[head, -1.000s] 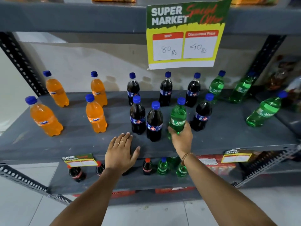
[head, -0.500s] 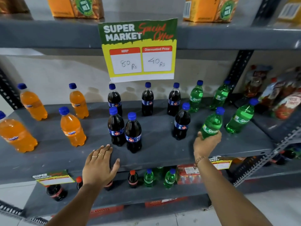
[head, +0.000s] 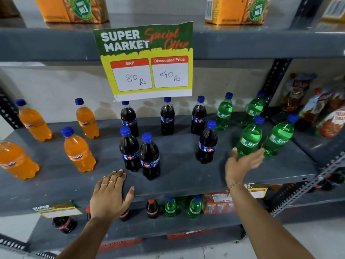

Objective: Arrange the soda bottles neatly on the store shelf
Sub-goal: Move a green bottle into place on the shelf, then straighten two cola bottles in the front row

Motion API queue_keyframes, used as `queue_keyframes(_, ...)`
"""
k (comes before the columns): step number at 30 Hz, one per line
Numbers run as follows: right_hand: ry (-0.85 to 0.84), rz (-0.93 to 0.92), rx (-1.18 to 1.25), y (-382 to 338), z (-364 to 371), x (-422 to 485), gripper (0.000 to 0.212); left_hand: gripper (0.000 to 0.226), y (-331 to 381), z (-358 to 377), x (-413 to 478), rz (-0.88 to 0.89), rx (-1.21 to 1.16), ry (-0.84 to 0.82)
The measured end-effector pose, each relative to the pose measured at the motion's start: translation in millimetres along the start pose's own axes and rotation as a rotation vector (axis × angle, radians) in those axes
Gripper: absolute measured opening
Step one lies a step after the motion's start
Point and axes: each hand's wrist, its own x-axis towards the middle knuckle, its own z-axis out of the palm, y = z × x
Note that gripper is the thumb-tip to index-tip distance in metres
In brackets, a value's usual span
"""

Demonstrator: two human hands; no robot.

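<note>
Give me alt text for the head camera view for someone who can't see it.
A right hand opens around a green soda bottle on a grey store shelf, the left hand flat on its front edge. Orange, dark cola and green bottles stand grouped left to right beneath a price sign.

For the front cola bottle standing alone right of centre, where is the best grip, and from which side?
Probably around the labelled midsection of the cola bottle, coming from the front: it stands upright, the shelf before it is bare, and the right hand is open nearby.

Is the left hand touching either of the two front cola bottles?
Apart. The head view shows grey shelf between the left hand, lying flat at the edge, and both front cola bottles.
</note>
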Motion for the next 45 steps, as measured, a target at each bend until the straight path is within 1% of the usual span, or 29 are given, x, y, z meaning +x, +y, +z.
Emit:
queue_keyframes(1,0.010,-0.072,0.021,-6.7,0.5,-20.8,0.076,0.064,0.0,-0.1,0.0,0.001,-0.001,0.002)
queue_keyframes(2,-0.022,-0.158,0.054,-14.6,2.3,-45.4,0.074,0.064,0.2,-0.8,-0.4,-0.001,-0.004,0.002)
queue_keyframes(3,-0.101,-0.242,0.092,-23.8,4.2,-71.4,0.074,0.063,0.1,-1.1,-0.3,0.001,-0.004,0.001)
queue_keyframes(5,-0.335,-0.348,0.131,-38.7,11.5,-115.0,0.080,0.063,-1.0,-1.2,0.2,0.009,-0.004,0.006)
queue_keyframes(7,-0.607,-0.336,0.111,-53.8,21.6,-140.5,0.088,0.063,-1.8,-1.7,0.6,0.012,-0.007,0.016)
queue_keyframes(8,-0.709,-0.331,0.072,-58.2,28.2,-148.5,0.092,0.063,-1.8,-2.0,0.4,0.008,-0.016,0.021)
queue_keyframes(9,-0.771,-0.334,0.020,-61.0,35.1,-153.8,0.095,0.064,-1.2,-2.1,0.9,-0.001,-0.031,0.032)
queue_keyframes(11,-0.841,-0.295,-0.042,-64.8,46.8,-162.1,0.095,0.065,3.0,-3.4,3.3,-0.052,-0.090,0.046)
queue_keyframes(14,-0.851,-0.196,-0.015,-64.3,56.5,-166.1,0.078,0.061,14.7,-10.1,13.8,-0.207,-0.253,0.065)
queue_keyframes(16,-0.848,-0.142,0.014,-62.7,57.5,-164.2,0.071,0.060,17.9,-13.6,23.4,-0.294,-0.396,0.067)
queue_keyframes(19,-0.806,-0.055,0.069,-62.5,54.5,-154.1,0.069,0.064,18.3,-15.3,33.9,-0.315,-0.646,0.054)
queue_keyframes(22,-0.743,0.020,0.087,-62.4,55.9,-139.2,0.070,0.062,19.8,-19.2,42.2,-0.314,-0.779,0.029)
queue_keyframes(25,-0.720,0.063,0.087,-61.0,59.2,-127.1,0.073,0.060,21.5,-22.2,47.7,-0.321,-0.820,0.026)
queue_keyframes(30,-0.685,0.070,0.104,-57.4,61.4,-125.9,0.071,0.050,20.1,-20.5,47.6,-0.304,-0.830,0.082)
queue_keyframes(36,-0.663,0.066,0.112,-55.9,61.2,-126.9,0.066,0.053,17.1,-17.9,47.4,-0.303,-0.863,0.102)
queue_keyframes(45,-0.636,0.053,0.136,-56.3,58.5,-129.5,0.059,0.053,17.3,-17.8,45.7,-0.299,-0.853,0.117)
